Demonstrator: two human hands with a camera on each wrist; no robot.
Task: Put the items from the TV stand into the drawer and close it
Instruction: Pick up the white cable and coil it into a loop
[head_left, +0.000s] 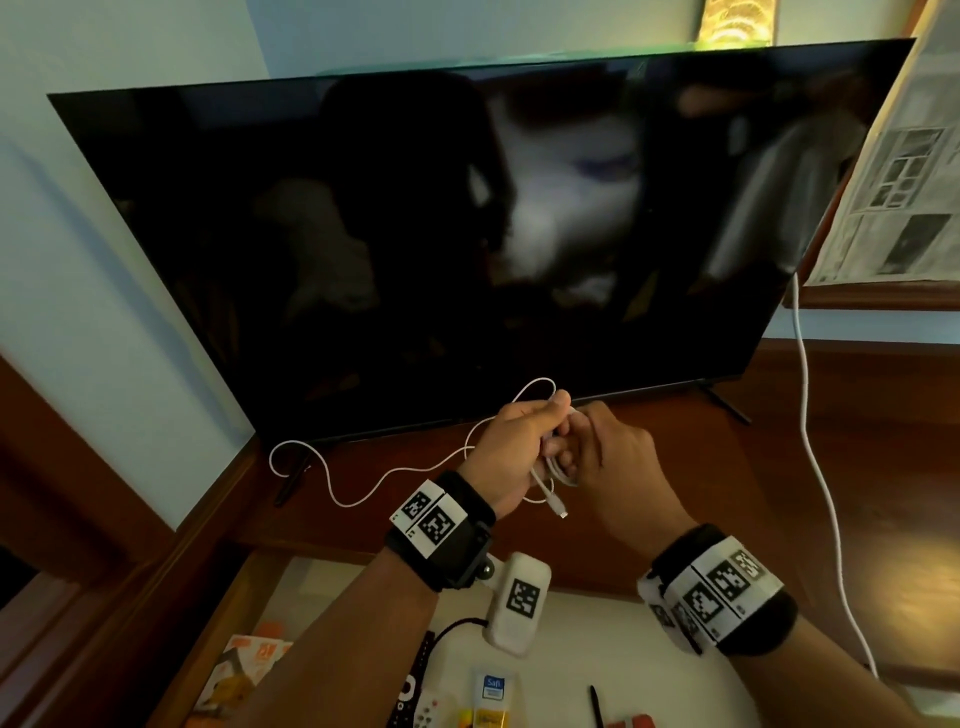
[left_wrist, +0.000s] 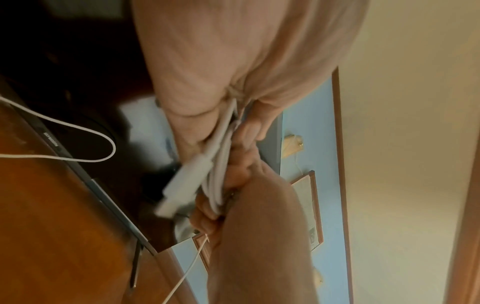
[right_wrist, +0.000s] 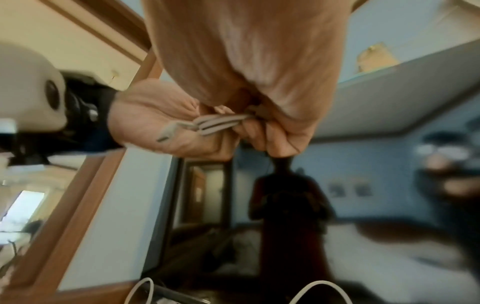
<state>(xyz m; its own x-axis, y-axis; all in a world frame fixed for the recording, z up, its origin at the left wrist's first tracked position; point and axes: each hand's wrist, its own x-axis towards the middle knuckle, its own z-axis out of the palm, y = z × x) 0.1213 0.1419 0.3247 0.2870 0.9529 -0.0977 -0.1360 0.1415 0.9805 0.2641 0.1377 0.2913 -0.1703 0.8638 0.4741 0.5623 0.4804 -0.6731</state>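
Both hands (head_left: 563, 452) curl round coiled cable (head_left: 550, 475).

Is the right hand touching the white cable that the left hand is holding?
Touching. In the right wrist view the right hand curls its fingers round the bundled loops of the white cable, which also lie against the left hand.

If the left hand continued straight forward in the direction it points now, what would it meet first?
Most likely the right hand: the left hand points toward it, and both grip the same coiled white cable between them. Beyond that stands the TV screen, though depth is hard to judge.
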